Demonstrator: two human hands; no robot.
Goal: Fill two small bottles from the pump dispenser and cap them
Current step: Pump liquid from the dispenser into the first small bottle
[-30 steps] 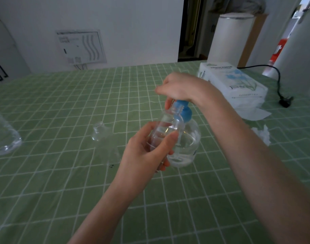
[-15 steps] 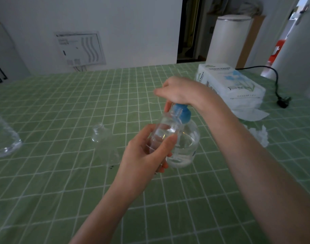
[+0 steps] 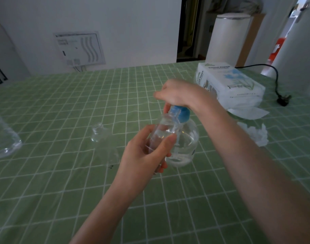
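A clear round pump dispenser (image 3: 185, 143) with a blue collar stands on the green checked table (image 3: 62, 182), holding some clear liquid. My right hand (image 3: 177, 94) rests on top of its pump head, fingers curled over it. My left hand (image 3: 143, 154) grips a small clear bottle (image 3: 161, 132) and holds its mouth up under the pump's clear spout. A second small clear bottle (image 3: 104, 141) stands uncapped on the table to the left, apart from both hands. No caps are visible.
A larger clear plastic bottle (image 3: 2, 138) lies at the left edge. A white tissue pack (image 3: 228, 83) with loose tissues (image 3: 252, 134) sits at the right. A black cable with plug (image 3: 282, 99) lies at the far right.
Hardly anything differs. Both hands keep their hold on the dispenser and the small bottle; the view has shifted slightly.
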